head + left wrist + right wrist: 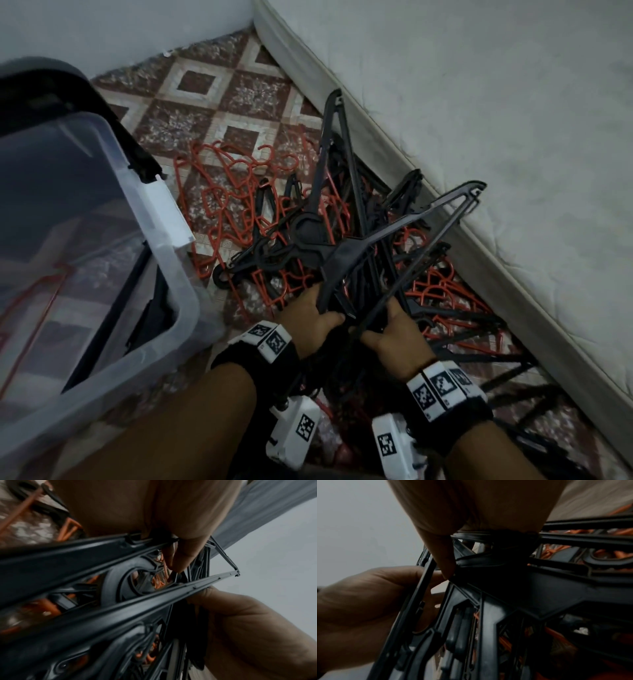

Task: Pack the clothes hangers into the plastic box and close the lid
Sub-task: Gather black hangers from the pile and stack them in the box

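Observation:
A tangled pile of black and red clothes hangers (274, 212) lies on the patterned floor. Both my hands hold a bundle of black hangers (346, 253) raised a little above the pile. My left hand (318, 313) grips the bundle's near end from the left, and my right hand (390, 322) grips it from the right. In the left wrist view my left fingers (180, 555) curl over the black hanger bars (102, 601). The right wrist view has my right fingers (447, 561) curled over the black bundle (530, 592). The clear plastic box (161, 219) stands open at the left, with a red hanger (37, 291) seen through its wall.
A white mattress (496, 137) runs along the right, its edge close behind the pile. A dark lid-like piece (61, 92) sits behind the box at the upper left. More hangers (455, 301) spread along the mattress edge. A pale wall closes the far end.

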The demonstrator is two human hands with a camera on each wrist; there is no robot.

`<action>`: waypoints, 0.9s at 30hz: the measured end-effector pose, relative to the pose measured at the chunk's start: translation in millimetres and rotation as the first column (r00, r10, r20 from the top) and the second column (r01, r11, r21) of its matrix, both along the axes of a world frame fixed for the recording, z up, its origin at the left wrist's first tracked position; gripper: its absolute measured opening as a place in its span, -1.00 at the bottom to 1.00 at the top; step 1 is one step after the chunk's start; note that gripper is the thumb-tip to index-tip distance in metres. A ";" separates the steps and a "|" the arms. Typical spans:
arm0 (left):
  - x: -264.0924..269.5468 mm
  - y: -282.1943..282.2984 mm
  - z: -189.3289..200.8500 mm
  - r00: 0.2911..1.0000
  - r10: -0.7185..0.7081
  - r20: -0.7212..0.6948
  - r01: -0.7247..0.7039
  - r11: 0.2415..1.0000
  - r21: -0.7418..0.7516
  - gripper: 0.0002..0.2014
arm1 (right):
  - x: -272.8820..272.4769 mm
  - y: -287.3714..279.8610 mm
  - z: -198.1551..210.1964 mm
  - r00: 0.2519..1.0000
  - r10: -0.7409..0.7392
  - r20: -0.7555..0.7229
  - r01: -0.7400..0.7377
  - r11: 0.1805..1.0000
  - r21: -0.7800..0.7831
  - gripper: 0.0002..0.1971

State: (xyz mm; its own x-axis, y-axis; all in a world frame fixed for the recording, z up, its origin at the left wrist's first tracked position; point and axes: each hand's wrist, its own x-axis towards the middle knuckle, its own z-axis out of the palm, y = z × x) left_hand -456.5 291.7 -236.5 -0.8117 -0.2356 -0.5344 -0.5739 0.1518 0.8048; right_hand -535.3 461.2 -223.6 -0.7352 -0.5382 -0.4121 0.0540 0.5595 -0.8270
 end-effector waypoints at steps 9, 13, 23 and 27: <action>-7.1 5.5 77.0 0.975 -0.212 -0.074 0.196 0.964 -0.181 -0.38 | 9.1 22.2 65.7 0.986 0.090 -0.140 -0.108 0.985 -0.131 -0.47; -16.1 9.9 105.6 0.982 -0.126 -0.141 0.112 0.989 -0.100 -0.77 | 3.8 22.8 94.6 0.968 0.172 -0.183 -0.189 0.978 -0.083 -0.43; -15.5 8.7 137.3 0.955 -0.212 -0.207 0.161 0.958 -0.236 -0.44 | 1.3 11.5 107.7 0.944 0.149 -0.293 -0.206 0.963 -0.175 -0.71; -23.9 1.2 179.6 0.938 -0.284 -0.199 0.196 0.908 -0.371 -0.38 | -6.7 7.4 147.3 0.919 0.206 -0.337 -0.288 0.933 -0.214 -0.75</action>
